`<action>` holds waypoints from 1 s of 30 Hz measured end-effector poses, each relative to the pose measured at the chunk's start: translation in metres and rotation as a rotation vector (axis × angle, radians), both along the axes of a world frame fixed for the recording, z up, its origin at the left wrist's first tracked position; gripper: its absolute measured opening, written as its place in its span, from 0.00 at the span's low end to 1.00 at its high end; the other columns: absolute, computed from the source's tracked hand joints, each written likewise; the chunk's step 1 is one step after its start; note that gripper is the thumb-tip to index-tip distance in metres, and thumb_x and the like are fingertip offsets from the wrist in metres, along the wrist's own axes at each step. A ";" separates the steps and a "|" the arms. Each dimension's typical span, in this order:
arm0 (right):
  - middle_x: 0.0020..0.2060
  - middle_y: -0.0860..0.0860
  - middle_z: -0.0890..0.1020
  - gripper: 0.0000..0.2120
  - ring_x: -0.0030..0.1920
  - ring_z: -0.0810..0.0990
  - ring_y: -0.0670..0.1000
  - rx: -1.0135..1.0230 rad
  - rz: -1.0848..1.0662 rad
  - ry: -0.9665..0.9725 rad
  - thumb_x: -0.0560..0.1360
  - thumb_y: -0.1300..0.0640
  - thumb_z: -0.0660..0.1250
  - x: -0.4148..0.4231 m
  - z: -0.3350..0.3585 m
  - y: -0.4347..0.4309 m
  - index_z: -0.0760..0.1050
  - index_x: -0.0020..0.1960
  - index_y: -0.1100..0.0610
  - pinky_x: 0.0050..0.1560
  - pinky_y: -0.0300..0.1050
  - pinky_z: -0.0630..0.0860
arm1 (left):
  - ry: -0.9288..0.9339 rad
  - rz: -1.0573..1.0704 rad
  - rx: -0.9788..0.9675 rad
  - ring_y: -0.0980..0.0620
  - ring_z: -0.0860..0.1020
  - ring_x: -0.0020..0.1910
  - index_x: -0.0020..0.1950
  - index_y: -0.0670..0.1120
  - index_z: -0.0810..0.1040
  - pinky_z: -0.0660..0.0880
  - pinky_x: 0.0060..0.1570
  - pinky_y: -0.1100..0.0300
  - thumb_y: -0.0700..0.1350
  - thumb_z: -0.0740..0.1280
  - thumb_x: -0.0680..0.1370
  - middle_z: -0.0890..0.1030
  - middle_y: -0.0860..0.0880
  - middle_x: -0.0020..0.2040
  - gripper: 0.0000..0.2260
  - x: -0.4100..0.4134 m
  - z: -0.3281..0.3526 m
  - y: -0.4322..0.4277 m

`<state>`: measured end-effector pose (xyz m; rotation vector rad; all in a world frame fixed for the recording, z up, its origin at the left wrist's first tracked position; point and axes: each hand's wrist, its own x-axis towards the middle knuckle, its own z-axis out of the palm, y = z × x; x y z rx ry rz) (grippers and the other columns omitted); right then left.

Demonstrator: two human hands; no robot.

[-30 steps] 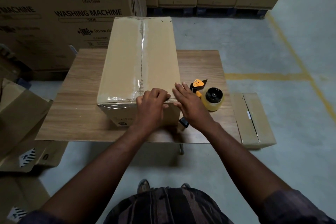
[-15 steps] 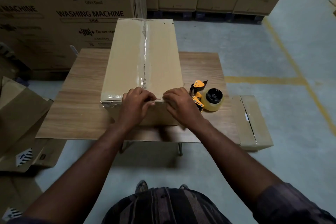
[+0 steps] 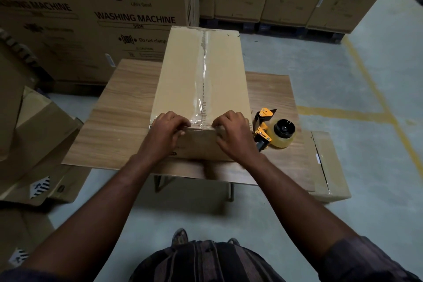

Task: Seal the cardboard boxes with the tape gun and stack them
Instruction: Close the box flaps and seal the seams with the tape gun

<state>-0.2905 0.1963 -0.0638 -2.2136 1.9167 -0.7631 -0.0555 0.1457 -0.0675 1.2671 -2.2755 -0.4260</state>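
Head view. A long brown cardboard box (image 3: 183,71) lies lengthwise on the wood-grain desk (image 3: 114,126), its flaps closed and a strip of clear tape (image 3: 202,80) running along the centre seam to the near edge. The left hand (image 3: 166,131) and right hand (image 3: 233,135) each grasp that near top edge, one on either side of the tape, fingers curled over the top and thumbs against the front face. The orange-and-black tape gun (image 3: 272,131), loaded with a clear roll, lies on the desk just beside the right hand, untouched. A smaller taped brown box (image 3: 329,167) sits on the floor at the desk's right end. Large printed washing-machine cartons (image 3: 114,18) stand behind.
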 end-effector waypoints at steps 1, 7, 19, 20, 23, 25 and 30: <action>0.49 0.52 0.77 0.18 0.50 0.74 0.57 0.018 -0.025 0.021 0.65 0.64 0.73 0.002 -0.001 0.001 0.78 0.53 0.53 0.47 0.52 0.70 | -0.010 -0.018 0.005 0.51 0.72 0.49 0.56 0.52 0.79 0.71 0.50 0.52 0.36 0.74 0.72 0.76 0.54 0.49 0.17 0.002 0.001 0.000; 0.48 0.50 0.79 0.11 0.51 0.74 0.53 0.054 0.011 -0.040 0.74 0.49 0.73 0.042 0.016 -0.019 0.78 0.51 0.53 0.51 0.52 0.68 | -0.007 0.031 -0.063 0.49 0.75 0.50 0.53 0.53 0.81 0.69 0.53 0.51 0.49 0.74 0.75 0.78 0.53 0.48 0.08 0.019 0.010 -0.003; 0.48 0.49 0.78 0.13 0.51 0.73 0.52 0.068 -0.037 -0.109 0.72 0.51 0.74 0.089 0.013 -0.030 0.77 0.54 0.52 0.50 0.50 0.69 | 0.381 0.165 0.194 0.58 0.77 0.42 0.53 0.51 0.78 0.72 0.43 0.73 0.37 0.78 0.70 0.77 0.51 0.49 0.16 0.070 -0.003 -0.016; 0.47 0.49 0.79 0.13 0.50 0.74 0.52 0.074 0.008 -0.135 0.73 0.50 0.74 0.096 0.015 -0.034 0.77 0.54 0.53 0.51 0.51 0.72 | 0.427 0.226 0.213 0.59 0.77 0.41 0.53 0.50 0.77 0.71 0.41 0.74 0.36 0.77 0.71 0.78 0.49 0.49 0.16 0.068 -0.004 -0.015; 0.43 0.46 0.79 0.12 0.48 0.75 0.52 0.097 0.010 -0.112 0.72 0.46 0.74 0.116 0.010 -0.038 0.78 0.51 0.50 0.51 0.53 0.72 | 0.548 0.366 0.320 0.67 0.77 0.40 0.54 0.47 0.75 0.71 0.40 0.76 0.36 0.76 0.72 0.78 0.49 0.47 0.17 0.063 -0.010 -0.008; 0.42 0.45 0.77 0.12 0.47 0.74 0.51 0.069 -0.050 -0.116 0.72 0.43 0.73 0.122 0.005 -0.038 0.77 0.49 0.49 0.50 0.52 0.71 | 0.611 0.436 0.367 0.70 0.76 0.40 0.55 0.46 0.73 0.71 0.40 0.76 0.37 0.76 0.73 0.79 0.51 0.45 0.16 0.058 -0.016 -0.002; 0.43 0.47 0.79 0.19 0.47 0.76 0.53 0.074 -0.090 -0.024 0.72 0.35 0.70 0.137 0.007 -0.048 0.75 0.48 0.51 0.48 0.52 0.71 | 0.762 0.539 0.322 0.60 0.77 0.42 0.55 0.44 0.71 0.72 0.41 0.74 0.33 0.70 0.77 0.79 0.46 0.47 0.13 0.038 -0.021 0.012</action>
